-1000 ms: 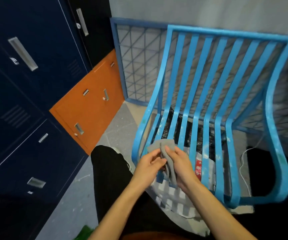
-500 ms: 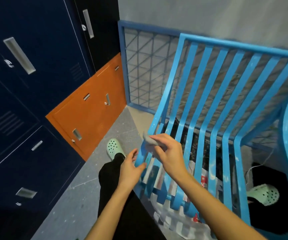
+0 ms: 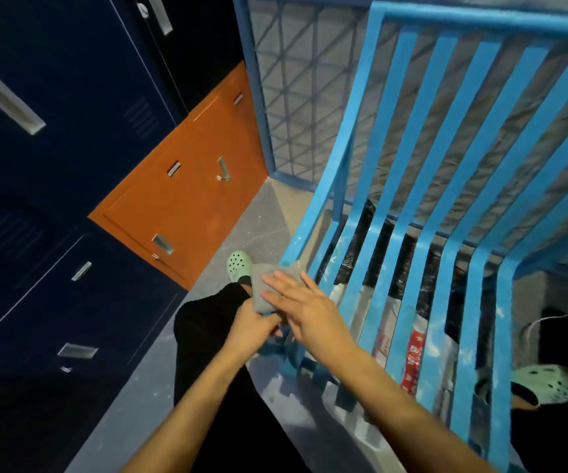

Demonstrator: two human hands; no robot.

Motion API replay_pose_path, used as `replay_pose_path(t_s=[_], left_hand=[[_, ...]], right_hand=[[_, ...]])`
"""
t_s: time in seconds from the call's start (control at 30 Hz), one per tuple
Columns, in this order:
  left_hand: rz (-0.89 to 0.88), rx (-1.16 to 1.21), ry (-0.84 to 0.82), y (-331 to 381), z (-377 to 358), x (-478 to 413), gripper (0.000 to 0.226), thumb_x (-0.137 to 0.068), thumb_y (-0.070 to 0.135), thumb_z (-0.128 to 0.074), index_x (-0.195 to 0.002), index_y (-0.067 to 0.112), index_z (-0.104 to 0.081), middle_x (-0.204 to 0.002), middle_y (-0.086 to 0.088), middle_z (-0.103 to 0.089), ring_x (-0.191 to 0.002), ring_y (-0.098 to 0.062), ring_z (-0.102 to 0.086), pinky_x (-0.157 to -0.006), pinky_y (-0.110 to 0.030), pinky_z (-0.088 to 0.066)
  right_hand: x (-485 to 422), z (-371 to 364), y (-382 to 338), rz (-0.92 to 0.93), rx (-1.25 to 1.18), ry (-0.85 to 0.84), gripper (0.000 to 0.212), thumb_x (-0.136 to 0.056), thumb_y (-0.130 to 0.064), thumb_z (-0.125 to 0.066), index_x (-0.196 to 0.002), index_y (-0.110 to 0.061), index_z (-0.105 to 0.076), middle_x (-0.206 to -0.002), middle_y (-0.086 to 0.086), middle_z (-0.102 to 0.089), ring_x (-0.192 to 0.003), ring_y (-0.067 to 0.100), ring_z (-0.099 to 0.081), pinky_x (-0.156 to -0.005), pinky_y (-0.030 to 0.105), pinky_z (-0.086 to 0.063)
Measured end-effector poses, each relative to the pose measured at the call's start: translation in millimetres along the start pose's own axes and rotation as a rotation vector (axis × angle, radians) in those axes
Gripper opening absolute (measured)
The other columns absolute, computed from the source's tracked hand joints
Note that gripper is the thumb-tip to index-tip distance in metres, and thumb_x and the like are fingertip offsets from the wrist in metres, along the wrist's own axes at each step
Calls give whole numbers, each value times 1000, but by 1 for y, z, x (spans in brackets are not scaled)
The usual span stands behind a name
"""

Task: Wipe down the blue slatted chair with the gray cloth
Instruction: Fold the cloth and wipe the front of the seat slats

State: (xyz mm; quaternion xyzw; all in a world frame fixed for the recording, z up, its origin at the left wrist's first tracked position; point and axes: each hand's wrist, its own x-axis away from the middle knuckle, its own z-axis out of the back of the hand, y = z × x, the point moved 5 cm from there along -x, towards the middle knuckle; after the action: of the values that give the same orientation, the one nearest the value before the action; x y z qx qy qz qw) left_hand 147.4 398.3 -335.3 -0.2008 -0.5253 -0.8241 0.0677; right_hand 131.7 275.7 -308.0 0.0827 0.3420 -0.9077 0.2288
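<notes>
The blue slatted chair (image 3: pixel 412 186) fills the right half of the view, its seat slats speckled with pale marks. The gray cloth (image 3: pixel 262 285) lies over the chair's left front rail. My right hand (image 3: pixel 301 308) presses flat on the cloth with straight fingers. My left hand (image 3: pixel 253 327) sits just below it at the rail, fingers curled round the cloth's lower edge or the rail; which one is hidden.
Dark blue lockers (image 3: pixel 71 165) and an orange locker door (image 3: pixel 187 199) stand at the left. A blue mesh panel (image 3: pixel 296 97) stands behind the chair. Green clogs (image 3: pixel 238 266) are on my feet. A printed bag (image 3: pixel 412 356) lies under the seat on the gray floor.
My right hand carried the cloth from the seat slats leftward to the left front rail and flattened on it. My left hand let go, then came back under the cloth. The view moved closer.
</notes>
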Motion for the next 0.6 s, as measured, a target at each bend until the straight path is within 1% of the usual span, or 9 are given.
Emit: replay_pose_path(t_s=[0.03, 0.1, 0.2, 0.27, 0.33, 0.4, 0.47, 0.53, 0.6], left_hand=[[-6, -18, -15, 1, 0, -2, 19, -80, -4, -63, -75, 14, -68, -63, -5, -69, -55, -11, -64, -58, -29, -53], [-10, -39, -10, 1, 0, -3, 9, -81, -1, -63, -78, 7, -67, -62, -6, -69, -53, -16, -64, -58, -29, -53], [-25, -41, 107, -4, -2, 3, 11, -83, 2, -59, -74, 2, -66, -60, -12, -67, -51, -16, -61, -52, -26, -47], [-29, -42, 224, -6, -3, 9, 14, -84, 2, -57, -74, 5, -66, -63, -8, -68, -55, -14, -60, -49, -25, -44], [-42, -13, 276, -4, -4, 14, 15, -84, 3, -59, -74, 11, -66, -66, -5, -68, -57, -10, -61, -47, -19, -43], [-61, 18, 267, -2, -5, 12, 16, -82, 3, -63, -75, 17, -66, -67, -1, -68, -60, -9, -62, -50, -15, -43], [-90, 11, 218, -3, -5, 6, 20, -80, 4, -67, -75, 23, -65, -67, 4, -66, -61, -10, -60, -54, -19, -44], [-122, 106, 115, -3, -6, 4, 15, -85, 5, -67, -76, 17, -63, -61, 3, -60, -53, -10, -51, -52, -23, -41], [-148, 297, 24, -1, -6, 7, 17, -94, 9, -60, -76, 10, -59, -59, -4, -52, -49, -12, -44, -49, -24, -37]], right_hand=[[-2, 2, 6, -8, -11, 27, 52, -79, 0, -56, -128, -16, -63, -144, 2, -53, -138, 16, -39, -120, 31, -7], [-4, 4, 12, -52, -51, 101, 50, -81, 4, -58, -127, -13, -64, -141, 5, -55, -137, 15, -39, -119, 29, -9], [2, -5, -3, -121, -113, 177, 41, -92, -4, -49, -131, -10, -61, -144, 7, -51, -140, 15, -34, -121, 26, -9], [14, -15, -16, -121, -133, 149, 42, -97, -9, -43, -137, -13, -55, -150, 4, -44, -144, 14, -29, -122, 25, -7], [19, -17, -16, -83, -91, 90, 47, -95, -4, -48, -139, -17, -53, -153, 0, -40, -146, 12, -25, -122, 27, -5], [12, -10, -4, -60, -18, 56, 52, -89, 0, -56, -138, -20, -55, -152, -3, -43, -145, 11, -28, -122, 32, -8], [-2, 1, 10, -97, 5, 70, 50, -88, 1, -59, -134, -19, -59, -149, -2, -47, -143, 14, -34, -121, 42, -18], [-12, 10, 16, -155, -4, 102, 48, -88, 2, -59, -131, -17, -61, -146, -2, -50, -141, 16, -37, -119, 47, -23], [-14, 11, 15, -199, -11, 109, 46, -91, 0, -56, -133, -17, -59, -148, -2, -47, -143, 14, -34, -119, 47, -24]])
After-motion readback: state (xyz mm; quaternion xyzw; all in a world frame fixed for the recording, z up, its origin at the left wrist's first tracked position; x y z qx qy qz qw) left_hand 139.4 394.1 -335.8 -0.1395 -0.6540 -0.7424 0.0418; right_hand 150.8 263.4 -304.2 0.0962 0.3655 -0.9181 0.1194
